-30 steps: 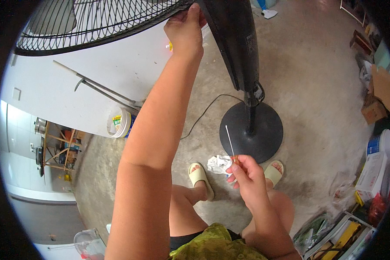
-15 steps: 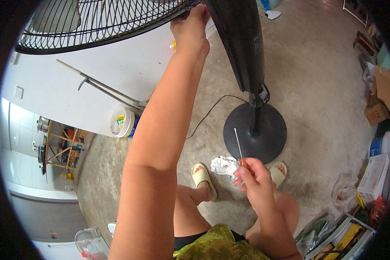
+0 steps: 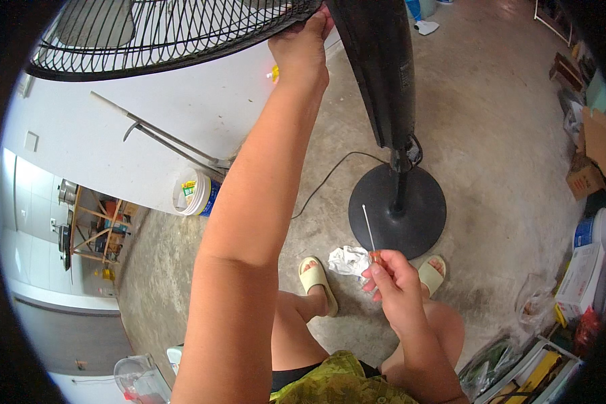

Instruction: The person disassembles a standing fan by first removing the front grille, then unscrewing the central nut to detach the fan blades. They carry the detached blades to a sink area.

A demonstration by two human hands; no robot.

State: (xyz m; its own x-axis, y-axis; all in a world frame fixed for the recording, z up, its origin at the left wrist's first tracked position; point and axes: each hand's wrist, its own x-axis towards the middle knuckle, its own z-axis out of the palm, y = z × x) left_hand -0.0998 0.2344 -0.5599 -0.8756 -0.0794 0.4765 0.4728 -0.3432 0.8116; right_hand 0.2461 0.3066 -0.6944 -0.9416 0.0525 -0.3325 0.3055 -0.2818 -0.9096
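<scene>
A black pedestal fan stands before me, its wire guard (image 3: pixel 202 34) at the upper left and its column (image 3: pixel 377 74) rising from a round base (image 3: pixel 421 215). My left hand (image 3: pixel 303 44) reaches up to the guard's rim beside the column. Its fingers are closed there, with their tips partly hidden behind the rim. Low in front of me, my right hand (image 3: pixel 397 283) pinches a screwdriver (image 3: pixel 369 229) by its reddish-brown handle, the thin shaft pointing up and away. Crumpled white paper or wrapping (image 3: pixel 348 260) shows beside that hand; whether it is held or on the floor I cannot tell.
A power cord (image 3: pixel 323 180) trails from the base over the concrete floor. By the white wall stand a white bucket (image 3: pixel 194 192) and a leaning long-handled tool (image 3: pixel 161 138). Cardboard boxes (image 3: pixel 596 151), bags and a tray of things (image 3: pixel 535 370) line the right side.
The view has shifted slightly. Both hands keep their places, the left at the guard's rim and the right around the screwdriver.
</scene>
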